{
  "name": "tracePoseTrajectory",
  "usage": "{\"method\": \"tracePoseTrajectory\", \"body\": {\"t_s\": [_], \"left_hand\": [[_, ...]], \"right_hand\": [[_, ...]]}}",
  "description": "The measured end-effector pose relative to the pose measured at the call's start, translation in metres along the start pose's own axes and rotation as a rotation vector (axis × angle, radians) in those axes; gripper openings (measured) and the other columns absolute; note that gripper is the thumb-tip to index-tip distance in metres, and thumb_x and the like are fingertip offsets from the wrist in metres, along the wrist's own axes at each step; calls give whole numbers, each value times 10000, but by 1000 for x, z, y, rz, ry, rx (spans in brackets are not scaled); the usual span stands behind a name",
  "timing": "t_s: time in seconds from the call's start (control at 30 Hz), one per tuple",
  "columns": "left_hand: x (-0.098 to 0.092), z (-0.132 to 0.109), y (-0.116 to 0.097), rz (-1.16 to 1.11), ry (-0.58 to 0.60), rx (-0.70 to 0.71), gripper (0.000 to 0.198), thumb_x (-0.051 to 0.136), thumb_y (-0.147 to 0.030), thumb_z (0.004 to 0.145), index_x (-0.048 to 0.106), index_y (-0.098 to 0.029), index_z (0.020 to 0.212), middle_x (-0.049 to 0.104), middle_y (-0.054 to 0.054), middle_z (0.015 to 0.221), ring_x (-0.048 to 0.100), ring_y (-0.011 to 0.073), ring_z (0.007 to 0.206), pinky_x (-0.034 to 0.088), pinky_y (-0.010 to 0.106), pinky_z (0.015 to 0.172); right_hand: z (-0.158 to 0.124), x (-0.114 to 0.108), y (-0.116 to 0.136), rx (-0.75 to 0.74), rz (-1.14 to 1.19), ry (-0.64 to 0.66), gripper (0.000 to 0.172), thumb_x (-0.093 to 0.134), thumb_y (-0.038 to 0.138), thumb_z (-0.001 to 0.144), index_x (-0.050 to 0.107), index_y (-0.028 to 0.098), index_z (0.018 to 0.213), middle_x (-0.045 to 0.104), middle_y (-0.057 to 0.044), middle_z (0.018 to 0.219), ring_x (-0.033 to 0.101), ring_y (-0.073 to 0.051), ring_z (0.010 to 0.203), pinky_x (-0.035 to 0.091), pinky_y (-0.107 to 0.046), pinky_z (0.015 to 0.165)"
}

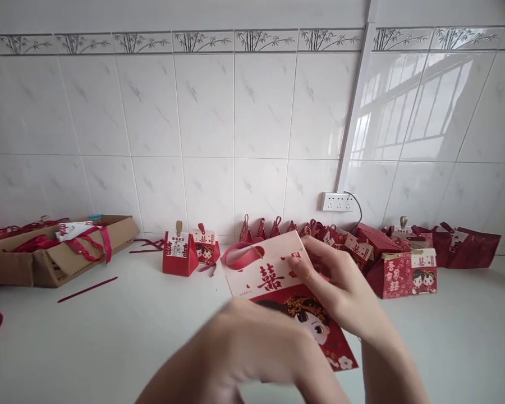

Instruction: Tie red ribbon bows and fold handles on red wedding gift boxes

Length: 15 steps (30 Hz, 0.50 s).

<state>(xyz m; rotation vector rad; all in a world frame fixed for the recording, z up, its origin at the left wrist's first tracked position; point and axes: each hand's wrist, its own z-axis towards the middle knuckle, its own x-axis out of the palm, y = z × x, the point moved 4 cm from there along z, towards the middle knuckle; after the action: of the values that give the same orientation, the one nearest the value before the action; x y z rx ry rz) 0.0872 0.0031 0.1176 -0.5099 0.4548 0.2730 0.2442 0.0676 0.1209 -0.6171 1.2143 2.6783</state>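
Gift box [273, 278] is mid-view, held tilted over the white table [130, 342]. R hand [340, 283] grasps its upper R edge: thumb on front face, fingers mostly hidden behind, prob. to steady the panel w/o covering the ribbon loop [240, 264] at upper L. L hand [261, 336] bends across the box's lower L; fingertips hidden, so cannot tell if it grips; posn. suggests support or access from the near side. Red box [177, 269] stands upright near the wall [261, 112], presumably leaving working room. Carton [8, 266], far L, contains ribbons [106, 244], prob. for containment w/in reach.
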Motion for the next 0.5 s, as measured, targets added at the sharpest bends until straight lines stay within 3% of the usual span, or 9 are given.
{"method": "tracePoseTrajectory", "body": {"t_s": [0.1,0.17,0.23,0.33,0.43,0.5], "left_hand": [[-11,5,3,0,-208,24,209,475,-431,889,657,-334,858,599,8,550,632,208,617,551,394,575],[-20,8,11,117,-365,59,105,543,-310,862,642,-316,898,643,8,690,641,217,732,562,419,682],[-28,12,20,267,-440,93,216,616,-257,806,611,-309,1015,658,22,922,626,236,905,546,442,820],[-35,18,34,392,-343,74,385,647,-251,778,548,-288,1148,602,37,1139,582,241,1053,514,411,920],[-36,17,43,414,-117,1,300,617,-285,811,568,-301,1106,643,5,1069,630,206,969,559,310,803],[-38,14,45,401,-73,-31,261,613,-310,820,580,-319,1079,672,-16,1006,657,189,895,571,269,719]], "right_hand": [[-3,-6,-2,29,8,-37,262,509,409,881,530,185,748,494,6,634,445,-106,550,363,-202,437],[-5,-7,-4,54,38,-57,255,506,420,884,542,190,779,507,-1,639,477,-117,559,375,-204,430],[-6,-7,-4,66,60,-58,241,513,425,881,560,195,825,521,-7,642,513,-131,572,382,-206,421],[-7,-4,1,61,66,-31,236,521,422,877,588,197,863,524,-7,613,532,-140,557,380,-207,398],[-6,-2,6,51,55,-1,236,536,420,869,609,195,864,535,-9,591,535,-143,543,382,-213,393],[-5,-1,8,51,46,10,236,550,423,861,614,196,856,551,-12,598,538,-145,544,394,-220,404]]}}
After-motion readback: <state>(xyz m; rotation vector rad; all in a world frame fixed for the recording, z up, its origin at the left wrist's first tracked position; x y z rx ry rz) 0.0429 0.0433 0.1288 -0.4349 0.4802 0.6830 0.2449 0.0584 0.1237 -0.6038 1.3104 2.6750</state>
